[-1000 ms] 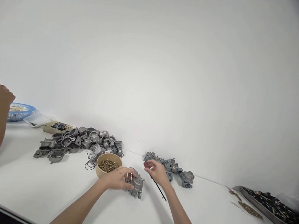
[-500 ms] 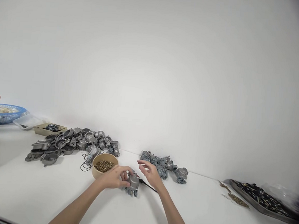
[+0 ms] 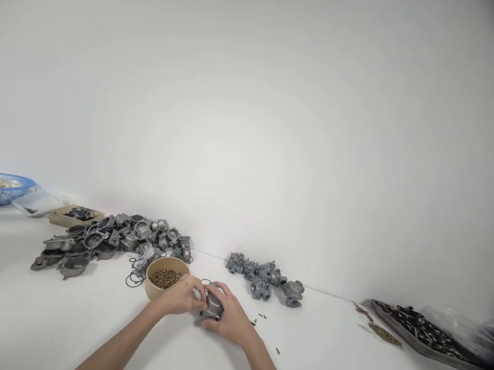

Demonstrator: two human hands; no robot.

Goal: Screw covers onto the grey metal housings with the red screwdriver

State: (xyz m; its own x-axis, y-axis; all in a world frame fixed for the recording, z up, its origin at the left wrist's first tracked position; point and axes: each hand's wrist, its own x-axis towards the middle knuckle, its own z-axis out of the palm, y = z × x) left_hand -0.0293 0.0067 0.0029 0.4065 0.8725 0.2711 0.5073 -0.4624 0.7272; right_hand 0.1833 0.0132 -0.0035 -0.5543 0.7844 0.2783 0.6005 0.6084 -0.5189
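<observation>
A grey metal carburetor [image 3: 214, 304] sits low on the white table, its rounded bowl facing up. My right hand [image 3: 233, 319] wraps round its right side, thumb at the near edge and fingers over the far edge. At the left side, my left hand [image 3: 183, 296] is closed in a pinch against the carburetor; any small part between those fingertips is hidden. Just behind the left hand stands a round tan tub [image 3: 150, 283] of brass-coloured screws [image 3: 165, 278]. A thin black rubber ring [image 3: 206, 280] shows partly behind the carburetor.
Left lies a heap of grey metal bowls [image 3: 92, 240], with black rings [image 3: 134, 279] beside it. Carburetor bodies [image 3: 261, 277] line the wall. Loose screws [image 3: 277, 351] lie right of my hands. Farther right is a dark tray [image 3: 427, 339]; a blue basket [image 3: 2, 193] stands far left.
My right hand has come left and down and closed round the carburetor. The black corded tool beside it is out of sight; loose screws now show on the table. The view has shifted slightly.
</observation>
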